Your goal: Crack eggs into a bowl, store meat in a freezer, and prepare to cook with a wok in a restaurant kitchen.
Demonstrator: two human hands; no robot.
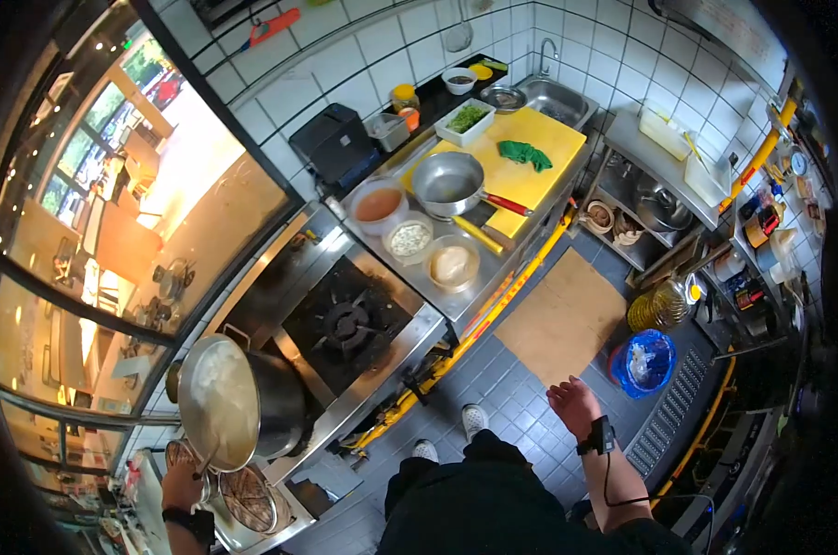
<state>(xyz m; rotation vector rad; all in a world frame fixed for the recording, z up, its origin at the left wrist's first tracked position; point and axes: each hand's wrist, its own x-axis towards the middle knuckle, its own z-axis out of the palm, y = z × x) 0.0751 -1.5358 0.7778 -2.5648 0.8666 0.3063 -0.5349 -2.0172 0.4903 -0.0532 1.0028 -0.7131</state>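
Observation:
Down at the lower left, my left hand grips the handle of a utensil, probably a ladle, at the rim of a tall steel stockpot. Its far end is hidden in the cloudy, steaming pale broth. Two round wire-mesh strainers sit by this hand, one small and one larger. My right hand hangs over the floor with fingers loosely apart and nothing in it. Nearest to it are a flat cardboard sheet and a blue-lined bin.
A gas burner adjoins the pot. Beyond it, the counter carries a red-handled saucepan, a yellow cutting board, bowls and a green cloth. A yellow pipe runs along the counter front. An oil jug stands right.

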